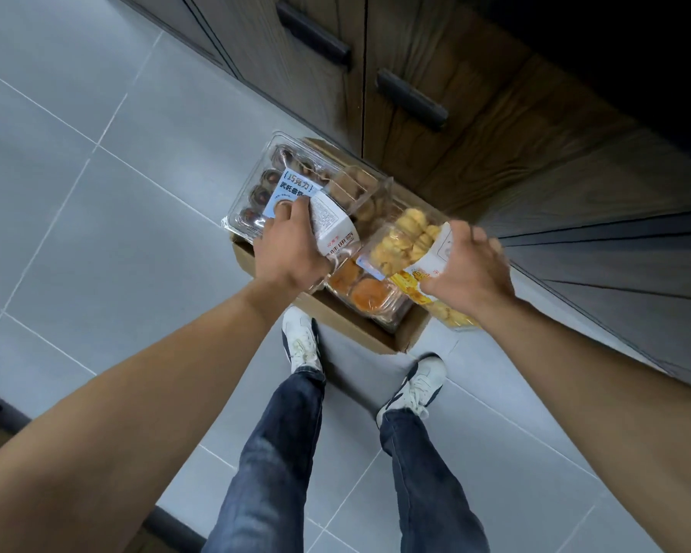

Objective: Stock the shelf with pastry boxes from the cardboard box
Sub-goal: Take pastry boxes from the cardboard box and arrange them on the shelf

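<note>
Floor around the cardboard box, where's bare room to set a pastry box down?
Bare grey tile floor lies left of the cardboard box, and more behind the shoes. It is crowded between the box and the wooden cabinet doors, and inside the box, where pastry packs sit under both hands.

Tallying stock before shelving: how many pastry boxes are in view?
4 at least: left hand holds a chocolate box; right hand holds a yellow-cookie box; an orange-pastry box and a yellow box lie in the cardboard box. More may be hidden.
</note>
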Demonstrator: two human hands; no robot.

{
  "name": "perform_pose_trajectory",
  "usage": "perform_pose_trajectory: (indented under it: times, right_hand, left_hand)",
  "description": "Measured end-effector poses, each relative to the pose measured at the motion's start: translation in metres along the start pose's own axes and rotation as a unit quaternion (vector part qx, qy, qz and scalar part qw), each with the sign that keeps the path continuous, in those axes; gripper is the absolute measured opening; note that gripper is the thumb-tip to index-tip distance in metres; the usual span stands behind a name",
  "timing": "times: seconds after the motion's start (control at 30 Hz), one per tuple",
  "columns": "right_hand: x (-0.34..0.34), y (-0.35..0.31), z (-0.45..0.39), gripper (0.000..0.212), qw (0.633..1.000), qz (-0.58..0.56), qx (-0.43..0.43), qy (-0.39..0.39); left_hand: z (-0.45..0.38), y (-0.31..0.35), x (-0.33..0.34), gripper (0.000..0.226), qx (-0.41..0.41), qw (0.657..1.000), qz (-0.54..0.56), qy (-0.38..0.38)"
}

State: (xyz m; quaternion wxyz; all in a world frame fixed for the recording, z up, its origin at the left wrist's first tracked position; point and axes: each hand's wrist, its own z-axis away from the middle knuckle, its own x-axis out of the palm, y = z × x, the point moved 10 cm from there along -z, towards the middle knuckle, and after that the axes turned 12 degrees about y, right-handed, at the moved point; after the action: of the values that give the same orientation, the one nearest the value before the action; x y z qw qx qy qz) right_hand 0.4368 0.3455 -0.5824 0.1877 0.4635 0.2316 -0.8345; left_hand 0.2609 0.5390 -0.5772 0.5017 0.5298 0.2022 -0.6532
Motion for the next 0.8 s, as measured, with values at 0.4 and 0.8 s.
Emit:
perform_pose_trajectory:
  times: [0.4, 0.8]
  right_hand:
    - [-0.125, 0.053, 0.178, 0.095, 0.996, 0.007, 0.003, 0.092]
    - [-0.216, 0.133, 0.422, 0.085, 0.96, 0.011, 0.125, 0.251]
  left_hand:
    - [0.158, 0.073, -0.121, 0.103, 0.051, 0.997, -0.032, 0.038]
    - [0.337, 0.153, -0.198, 0.095, 0.253, 0.963, -0.086, 0.034]
